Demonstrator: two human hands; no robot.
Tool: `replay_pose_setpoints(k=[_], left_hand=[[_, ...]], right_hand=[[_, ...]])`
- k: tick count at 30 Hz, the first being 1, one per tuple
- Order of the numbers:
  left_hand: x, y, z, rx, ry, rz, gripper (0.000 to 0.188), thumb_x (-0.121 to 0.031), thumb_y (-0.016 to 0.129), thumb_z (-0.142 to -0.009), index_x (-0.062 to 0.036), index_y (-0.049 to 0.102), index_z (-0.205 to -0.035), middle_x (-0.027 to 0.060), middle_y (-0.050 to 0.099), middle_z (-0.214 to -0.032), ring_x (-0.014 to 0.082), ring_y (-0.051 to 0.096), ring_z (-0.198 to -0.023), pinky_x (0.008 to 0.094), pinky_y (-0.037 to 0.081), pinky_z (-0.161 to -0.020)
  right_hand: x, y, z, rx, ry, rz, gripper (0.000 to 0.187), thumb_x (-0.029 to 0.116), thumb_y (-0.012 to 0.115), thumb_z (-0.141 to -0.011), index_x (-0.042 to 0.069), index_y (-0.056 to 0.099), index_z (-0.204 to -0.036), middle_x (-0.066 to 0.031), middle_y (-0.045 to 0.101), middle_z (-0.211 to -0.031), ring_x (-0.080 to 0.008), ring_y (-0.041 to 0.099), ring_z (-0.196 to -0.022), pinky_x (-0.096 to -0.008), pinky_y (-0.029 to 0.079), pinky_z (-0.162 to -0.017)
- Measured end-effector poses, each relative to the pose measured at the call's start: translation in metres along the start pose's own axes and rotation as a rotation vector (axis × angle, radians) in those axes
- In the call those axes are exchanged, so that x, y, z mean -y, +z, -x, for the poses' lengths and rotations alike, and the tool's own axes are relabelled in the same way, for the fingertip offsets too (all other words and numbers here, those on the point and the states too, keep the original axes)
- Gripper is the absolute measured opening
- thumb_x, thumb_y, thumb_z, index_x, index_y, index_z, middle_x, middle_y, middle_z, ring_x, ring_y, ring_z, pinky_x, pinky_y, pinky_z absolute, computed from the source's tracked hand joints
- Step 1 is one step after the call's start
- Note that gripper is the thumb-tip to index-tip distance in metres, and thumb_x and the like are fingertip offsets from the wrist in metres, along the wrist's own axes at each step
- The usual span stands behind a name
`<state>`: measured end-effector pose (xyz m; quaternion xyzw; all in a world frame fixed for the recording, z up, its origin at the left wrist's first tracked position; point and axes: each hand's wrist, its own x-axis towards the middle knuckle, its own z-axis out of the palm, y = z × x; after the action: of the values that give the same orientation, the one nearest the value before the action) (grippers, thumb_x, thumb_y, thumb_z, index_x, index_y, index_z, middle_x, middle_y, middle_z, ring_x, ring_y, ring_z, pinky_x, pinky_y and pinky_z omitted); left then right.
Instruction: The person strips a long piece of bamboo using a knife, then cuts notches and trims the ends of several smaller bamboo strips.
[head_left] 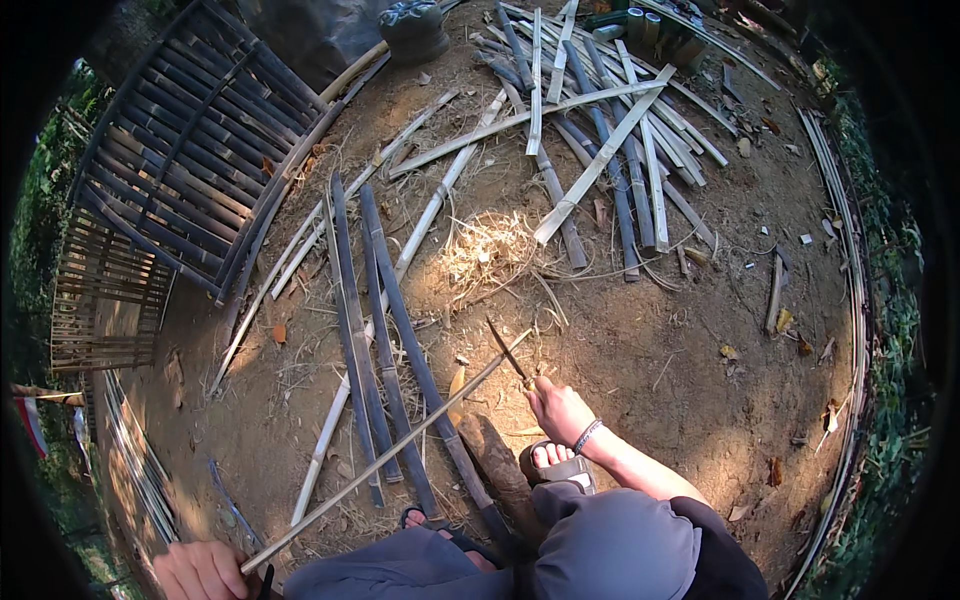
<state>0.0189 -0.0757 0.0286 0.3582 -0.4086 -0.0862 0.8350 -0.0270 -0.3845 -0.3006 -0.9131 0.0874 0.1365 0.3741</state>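
Ground: dry brown packed earth (720,390), crumbly and sun-dappled, strewn with dead leaves and fibre; green foliage fringes its left and right edges.
Upper left corner: I make out a rack of dark, round-jointed bamboo slats (190,150), with a paler slatted bamboo panel (105,290) just below it.
Upper edge: a criss-cross heap of flat split bamboo (606,155), some pieces creamy and smooth, others dark-skinned with knotted rings.
Right edge: long, thin pale strips (856,270) follow the border of the earth.
Worked strip: one slender straw-coloured bamboo strip (388,452) slants from the lower left corner up to the middle of the ground.
Left hand: fingers curled closed around the strip's near end (203,572).
Right hand: a closed fist (562,411) around the handle of a knife with a narrow, dark pointed blade (507,350); blade and strip cross in my view, though I cannot tell whether they touch.
Between the sandalled feet: a rough, rounded brown log (500,470).
Beside the log: long dark bamboo staves (405,315) lie roughly parallel.
Beyond the blade: a frizzy tuft of pale curled shavings (490,250).
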Motion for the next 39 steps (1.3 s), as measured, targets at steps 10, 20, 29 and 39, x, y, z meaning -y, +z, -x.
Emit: replay_pose_setpoints(k=[10,20,29,39], left_hand=[[-0.003,-0.004,0.004,-0.041,-0.019,-0.052,0.046,-0.02,0.06,-0.079,-0.0051,0.052,-0.036,-0.0002,0.045,-0.033,0.0048,0.029,-0.025,0.0186,0.022,-0.033],[-0.004,-0.007,0.006,-0.055,-0.013,-0.052,0.046,-0.018,0.062,-0.078,-0.006,0.05,-0.035,-0.0001,0.044,-0.033,0.0056,0.03,-0.025,0.0194,0.023,-0.034],[-0.004,-0.005,0.009,-0.127,0.047,-0.085,0.046,-0.018,0.062,-0.078,-0.0059,0.05,-0.035,-0.0009,0.043,-0.032,0.0054,0.029,-0.024,0.0189,0.024,-0.034],[0.003,-0.006,0.003,-0.079,0.027,-0.034,0.049,-0.019,0.062,-0.081,-0.0066,0.049,-0.035,-0.0008,0.042,-0.032,0.0054,0.029,-0.025,0.0185,0.022,-0.033]], right_hand=[[0.015,0.004,-0.002,-0.004,0.01,-0.096,0.029,0.028,0.047,-0.093,-0.001,0.048,-0.087,-0.0305,0.059,-0.069,-0.0479,0.06,-0.069,-0.0536,0.048,-0.063],[-0.048,0.014,-0.022,0.362,0.33,-1.026,0.031,0.034,0.045,-0.097,0.006,0.055,-0.09,-0.0042,0.059,-0.066,-0.0126,0.057,-0.05,-0.0266,0.047,-0.046],[-0.019,0.025,-0.013,0.184,0.047,-0.566,0.04,0.035,0.035,-0.099,0.001,0.05,-0.084,-0.0095,0.051,-0.055,-0.0211,0.055,-0.052,-0.0376,0.044,-0.052],[-0.039,0.034,-0.018,0.211,0.068,-0.634,0.042,0.036,0.035,-0.099,0.001,0.051,-0.084,-0.0089,0.052,-0.059,-0.0191,0.051,-0.053,-0.0386,0.043,-0.055]])
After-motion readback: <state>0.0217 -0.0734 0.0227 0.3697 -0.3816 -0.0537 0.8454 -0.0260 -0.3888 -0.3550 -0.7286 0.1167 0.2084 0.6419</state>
